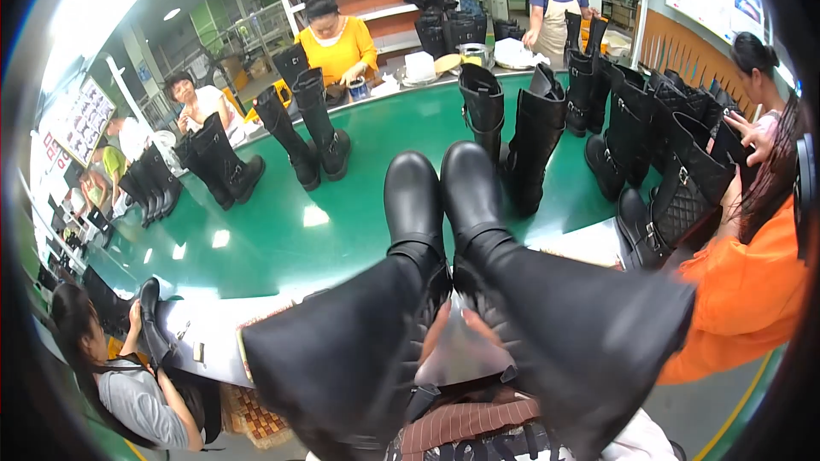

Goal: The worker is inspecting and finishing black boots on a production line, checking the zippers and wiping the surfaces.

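Note:
Close in front of me is a pair of tall black leather boots, soles away from me and shafts spreading toward me. My left hand [434, 335] grips the left boot [342, 333] at the inner side of its shaft, near the ankle. My right hand [482, 327] has hold of the right boot [572, 307] at the matching spot. Only some fingers show between the shafts; the boots hide the rest of both hands. The two toes point up, side by side, over the green table. Thin straps cross both ankles.
Along the green table [376, 205] stand several black boots, such as an upright pair [512, 128] just beyond mine. At right, a person in an orange sleeve [743, 282] handles a quilted boot [688, 188]. At lower left, a person in grey [141, 401] holds another boot [152, 324].

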`<state>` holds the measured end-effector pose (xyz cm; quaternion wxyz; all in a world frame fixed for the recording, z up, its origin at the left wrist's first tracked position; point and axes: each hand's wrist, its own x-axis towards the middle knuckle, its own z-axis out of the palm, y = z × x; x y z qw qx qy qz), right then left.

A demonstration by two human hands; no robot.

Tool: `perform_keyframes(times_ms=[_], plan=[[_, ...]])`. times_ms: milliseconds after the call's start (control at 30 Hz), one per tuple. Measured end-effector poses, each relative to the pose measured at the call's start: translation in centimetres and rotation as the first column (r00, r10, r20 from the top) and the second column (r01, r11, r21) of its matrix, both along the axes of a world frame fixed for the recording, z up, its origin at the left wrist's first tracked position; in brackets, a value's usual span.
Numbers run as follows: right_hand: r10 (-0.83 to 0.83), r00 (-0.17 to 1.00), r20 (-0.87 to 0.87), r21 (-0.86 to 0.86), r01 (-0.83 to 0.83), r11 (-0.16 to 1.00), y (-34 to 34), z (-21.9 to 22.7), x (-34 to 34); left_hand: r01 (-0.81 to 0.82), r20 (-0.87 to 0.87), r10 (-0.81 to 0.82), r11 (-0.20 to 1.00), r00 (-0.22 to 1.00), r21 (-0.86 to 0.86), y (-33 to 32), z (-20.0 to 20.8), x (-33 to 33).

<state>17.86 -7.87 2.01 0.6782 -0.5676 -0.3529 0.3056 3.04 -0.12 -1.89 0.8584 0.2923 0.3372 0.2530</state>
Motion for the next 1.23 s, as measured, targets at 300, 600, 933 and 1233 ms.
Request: perform_keyframes(times_ms=[300,600,933,1233], plan=[[0.152,0.98,0.132,0.066,-0.161,0.985,2.8,-1.9,4.4,0.108,-0.194,0.095,0.565,0.976,0.818,-2.0,0.9,-2.7],[0.467,0.524,-0.712,0.372,-0.282,0.884,-1.4,-4.7,4.8,-0.132,0.098,0.093,0.508,0.991,0.851,2.1,3.2,-2.6],[0.401,0.578,-0.711,0.32,-0.242,0.916,-3.9,-4.7,4.6,0.015,0.394,-0.041,0.997,0.918,0.07,2.8,-0.7,-1.8],[0.534,0.392,-0.749,0.433,-0.32,0.843,-1.8,-4.1,2.1,-0.017,0.667,-0.038,0.997,0.744,0.075,3.0,-0.9,-4.7]])
